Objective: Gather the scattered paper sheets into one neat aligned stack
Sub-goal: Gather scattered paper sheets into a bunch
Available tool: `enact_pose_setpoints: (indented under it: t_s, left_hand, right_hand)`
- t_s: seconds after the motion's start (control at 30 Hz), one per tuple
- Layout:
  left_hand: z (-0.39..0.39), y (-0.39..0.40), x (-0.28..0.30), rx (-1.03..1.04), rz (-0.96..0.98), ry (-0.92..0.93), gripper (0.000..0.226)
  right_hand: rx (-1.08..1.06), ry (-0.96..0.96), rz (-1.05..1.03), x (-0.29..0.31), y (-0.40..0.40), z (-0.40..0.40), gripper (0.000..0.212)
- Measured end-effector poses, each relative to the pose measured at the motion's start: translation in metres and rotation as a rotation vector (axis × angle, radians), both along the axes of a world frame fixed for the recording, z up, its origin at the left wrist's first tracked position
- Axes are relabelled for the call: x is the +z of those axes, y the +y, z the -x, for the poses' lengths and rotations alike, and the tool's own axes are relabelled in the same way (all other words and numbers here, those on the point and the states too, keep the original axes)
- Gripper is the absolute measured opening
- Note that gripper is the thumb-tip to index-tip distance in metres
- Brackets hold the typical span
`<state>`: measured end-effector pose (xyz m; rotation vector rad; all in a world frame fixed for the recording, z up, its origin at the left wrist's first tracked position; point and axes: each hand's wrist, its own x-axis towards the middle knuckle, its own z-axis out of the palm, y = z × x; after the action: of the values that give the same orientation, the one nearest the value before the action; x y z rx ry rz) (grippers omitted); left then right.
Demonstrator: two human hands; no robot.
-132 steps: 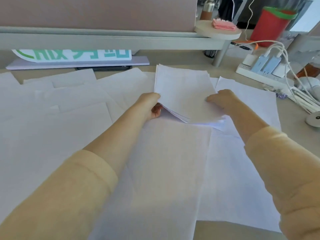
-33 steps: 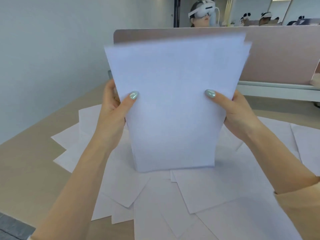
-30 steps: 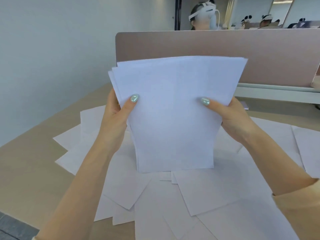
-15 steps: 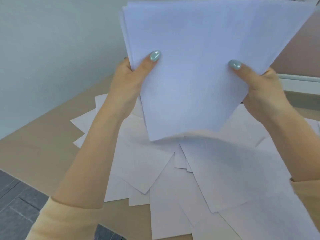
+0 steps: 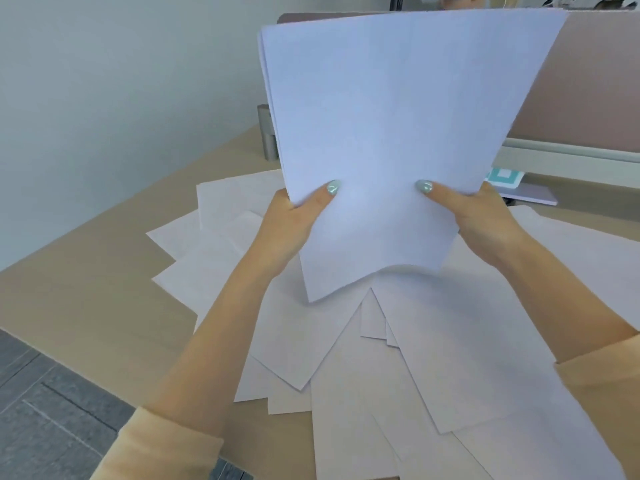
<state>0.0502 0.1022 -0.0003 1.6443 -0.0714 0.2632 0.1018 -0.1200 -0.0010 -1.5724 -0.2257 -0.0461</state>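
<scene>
A bundle of white paper sheets [image 5: 388,133] stands upright above the desk, its lower edge bowed and lifted off the sheets below. My left hand [image 5: 294,223] grips its lower left side, thumb on the front. My right hand [image 5: 481,220] grips its lower right side the same way. The sheets' left edges fan out slightly and are not flush. Several loose white sheets [image 5: 433,358] lie overlapping at odd angles on the desk under and around my forearms.
The beige desk [image 5: 86,289] ends at the left and near edges, with grey floor [image 5: 41,410] below. A pink partition [image 5: 581,81] rises behind the bundle. A white and green sign [image 5: 504,176] sits at the partition's foot. A grey post [image 5: 268,136] stands left of the bundle.
Both hands have slid down the bundle to grip near its bottom, and the bundle has come lower toward the desk. Earlier it lay flat among the scattered sheets.
</scene>
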Motion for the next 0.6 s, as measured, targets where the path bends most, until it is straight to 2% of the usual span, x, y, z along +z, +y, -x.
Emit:
enact_pose_setpoints:
  t_s: [0.13, 0.27, 0.33, 0.43, 0.53, 0.6]
  left_hand:
    - [0.011, 0.013, -0.008, 0.092, 0.043, 0.093, 0.018]
    - [0.038, 0.034, -0.031, 0.238, 0.479, 0.198, 0.034]
    - [0.057, 0.037, -0.051, 0.289, 0.585, 0.24, 0.043]
    - [0.07, 0.044, -0.084, 0.437, 0.479, 0.365, 0.044]
    - [0.074, 0.053, -0.089, 0.531, 0.342, 0.454, 0.078]
    - [0.074, 0.062, -0.088, 0.552, 0.363, 0.42, 0.085]
  right_hand:
    - [-0.004, 0.021, 0.311, 0.019, 0.027, -0.022, 0.009]
    - [0.221, 0.023, 0.708, 0.028, 0.081, -0.043, 0.023]
    - [0.342, 0.054, 0.889, 0.013, 0.112, -0.049, 0.028]
    - [0.411, 0.102, 1.029, -0.02, 0.15, -0.052, 0.034]
    - [0.388, 0.116, 1.065, -0.049, 0.168, -0.058, 0.033]
    - [0.357, 0.125, 1.077, -0.061, 0.17, -0.061, 0.032]
